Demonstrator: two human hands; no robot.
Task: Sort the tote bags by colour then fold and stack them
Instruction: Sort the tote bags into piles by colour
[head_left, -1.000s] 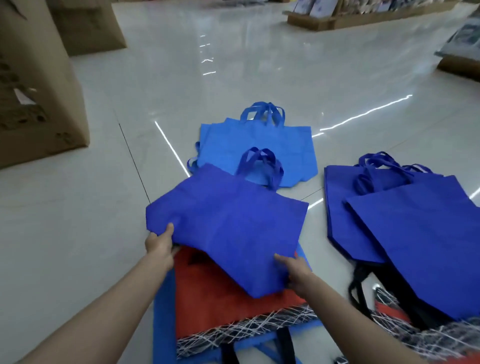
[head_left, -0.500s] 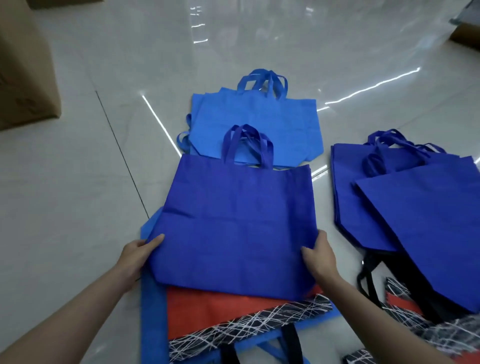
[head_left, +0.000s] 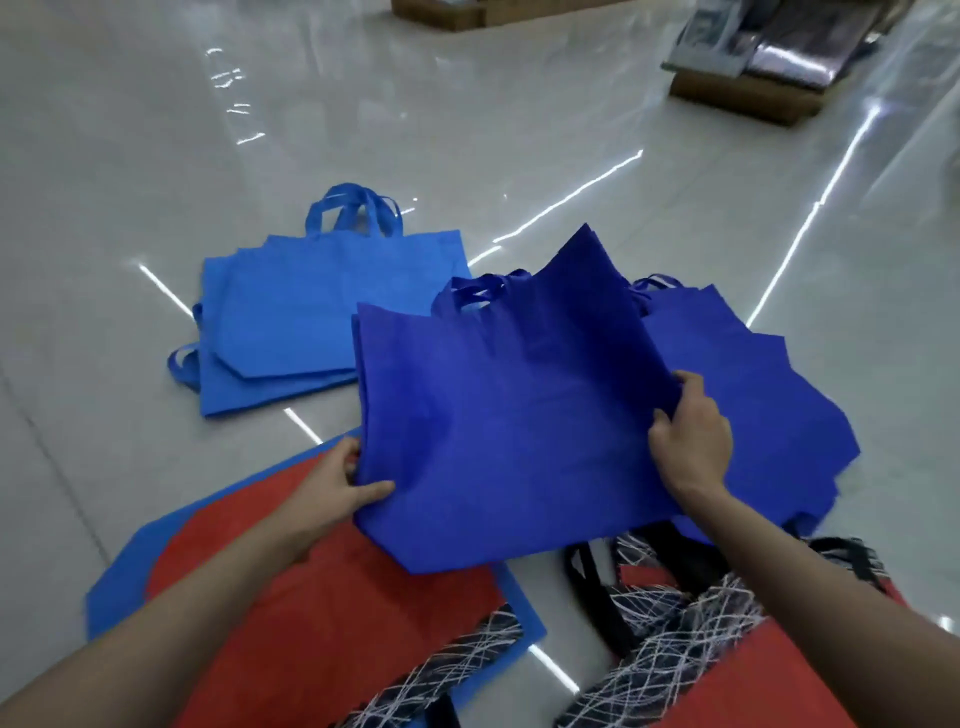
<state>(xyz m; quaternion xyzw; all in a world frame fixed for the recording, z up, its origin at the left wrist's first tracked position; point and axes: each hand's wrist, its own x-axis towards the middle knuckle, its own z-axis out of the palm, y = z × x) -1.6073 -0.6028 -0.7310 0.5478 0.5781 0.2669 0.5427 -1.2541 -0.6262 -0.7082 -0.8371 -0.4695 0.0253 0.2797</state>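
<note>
I hold a dark blue tote bag (head_left: 509, 426) lifted above the floor. My left hand (head_left: 343, 480) pinches its lower left edge and my right hand (head_left: 693, 441) grips its right side, which bends upward. Behind it on the right lies a pile of dark blue totes (head_left: 769, 395). A pile of light blue totes (head_left: 311, 317) lies flat at the back left. Under my left arm is a red tote (head_left: 322, 613) with a black scribble-patterned band, lying on a light blue tote (head_left: 119, 582). Another red patterned tote (head_left: 753, 675) with black handles lies at the lower right.
The floor (head_left: 104, 182) is glossy pale tile with light streaks. A low wooden pallet (head_left: 748, 93) with wrapped goods stands at the back right, another pallet (head_left: 447, 10) at the top edge.
The dark blue tote has swung to the right toward the dark blue pile, and its right side has folded up. The camera has turned right; the cardboard boxes on the left have left the view.
</note>
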